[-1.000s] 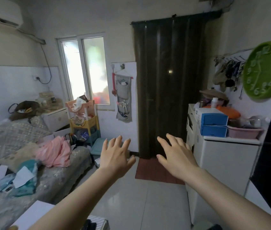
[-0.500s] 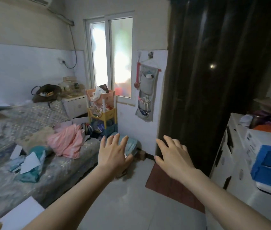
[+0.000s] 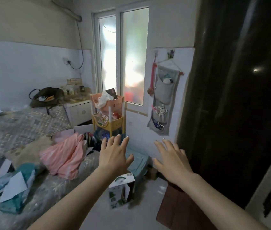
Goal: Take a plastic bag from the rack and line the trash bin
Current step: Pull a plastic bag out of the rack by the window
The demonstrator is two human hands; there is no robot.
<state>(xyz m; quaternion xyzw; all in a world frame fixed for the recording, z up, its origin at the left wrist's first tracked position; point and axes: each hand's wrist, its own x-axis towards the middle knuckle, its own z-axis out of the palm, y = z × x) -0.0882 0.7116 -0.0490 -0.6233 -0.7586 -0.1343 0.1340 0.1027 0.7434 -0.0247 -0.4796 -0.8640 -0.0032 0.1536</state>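
Head view, the only one: both arms out ahead at chest level, left hand (image 3: 114, 156) and right hand (image 3: 173, 161) spread flat, fingers apart, palms down, holding nothing. The rack (image 3: 108, 113), a tiered plastic trolley with a pink top basket and a yellow middle one, stands against the wall under the window (image 3: 123, 55), beyond the corner of the bed (image 3: 31, 130) and well apart from both hands. A crumpled whitish plastic bag (image 3: 104, 99) sits heaped in the top basket beside a dark flat item; likely the one to take, though the lower tiers are too cluttered to read. No trash bin can be made out for certain; a teal lidded box (image 3: 138, 161) sits on the floor just past the left hand, and whether that is it I cannot tell. Risks, as judgement: a carton (image 3: 121, 190) stands on the floor in the path to the rack and could be kicked or tripped over; the trolley looks light and top-heavy, so a hard tug on the bag may rock it or drag neighbouring items out; thin film could snag on the basket rim and tear.
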